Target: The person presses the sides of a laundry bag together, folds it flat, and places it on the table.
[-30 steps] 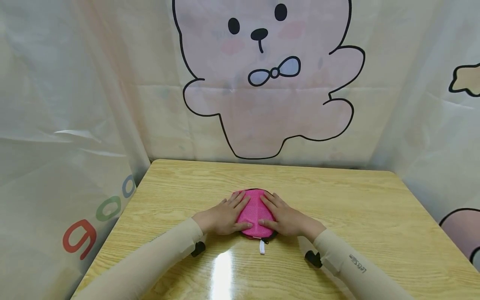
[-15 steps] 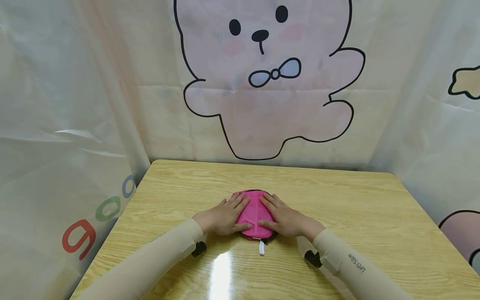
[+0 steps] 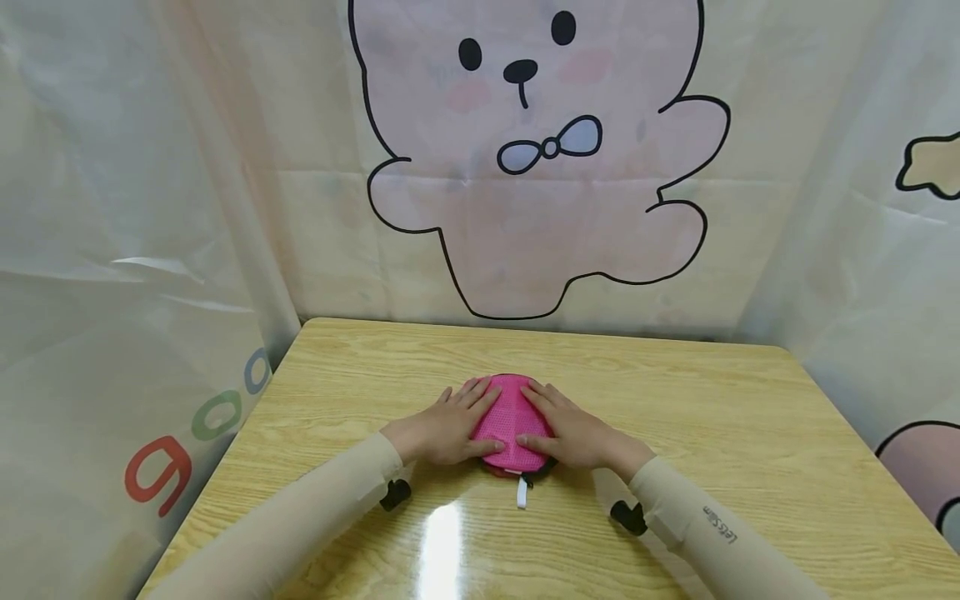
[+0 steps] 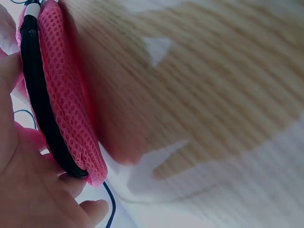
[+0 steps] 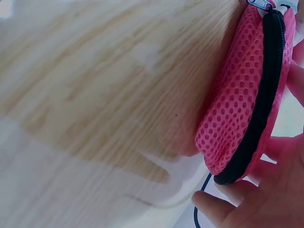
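Note:
A pink mesh zip pouch (image 3: pixel 510 417) lies near the middle of the wooden table, a white tag (image 3: pixel 522 492) sticking out at its near edge. My left hand (image 3: pixel 448 425) rests on the pouch's left side, fingers spread and thumb across the near part. On the opposite side my right hand (image 3: pixel 573 429) lies the same way, its thumb pointing inward. Both wrist views show the pouch's black zipper (image 4: pixel 38 95) running along its curved side. A metal zipper pull (image 5: pixel 260 4) is visible in the right wrist view.
The light wooden table (image 3: pixel 712 417) carries a bright reflection near the front. Behind it hangs a pale curtain (image 3: pixel 772 167) printed with a cartoon bear, and more curtain covers both sides. Black wrist-camera parts (image 3: pixel 628 517) sit below the sleeves.
Over the last half second both hands and the pouch have shifted very slightly away from me. The hands keep their hold-flat pose on top of it.

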Demonstrator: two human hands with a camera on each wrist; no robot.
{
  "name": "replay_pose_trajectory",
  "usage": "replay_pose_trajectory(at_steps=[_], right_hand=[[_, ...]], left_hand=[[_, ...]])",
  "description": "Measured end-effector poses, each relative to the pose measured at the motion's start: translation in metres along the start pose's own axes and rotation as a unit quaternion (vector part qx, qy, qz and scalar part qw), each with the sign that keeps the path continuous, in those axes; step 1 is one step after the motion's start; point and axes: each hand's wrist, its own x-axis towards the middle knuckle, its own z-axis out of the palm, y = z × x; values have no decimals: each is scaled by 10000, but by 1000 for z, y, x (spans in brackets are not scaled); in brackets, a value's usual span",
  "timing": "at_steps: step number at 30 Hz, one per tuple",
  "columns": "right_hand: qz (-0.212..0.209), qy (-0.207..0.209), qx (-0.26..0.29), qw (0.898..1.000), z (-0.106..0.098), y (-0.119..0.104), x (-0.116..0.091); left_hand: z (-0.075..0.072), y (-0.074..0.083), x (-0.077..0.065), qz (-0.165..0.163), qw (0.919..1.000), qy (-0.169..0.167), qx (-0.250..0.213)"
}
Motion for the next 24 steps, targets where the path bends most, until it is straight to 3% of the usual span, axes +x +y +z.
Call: replay_pose_trajectory(at_steps=[15, 24], right_hand=[[-198, 301, 44, 9993, -8, 0, -1], [-104, 413, 65, 9991, -12, 5, 1]], left_hand=[[-12, -4, -1, 161, 9997, 182, 10], [-18, -13, 3, -101, 9989, 452, 40]])
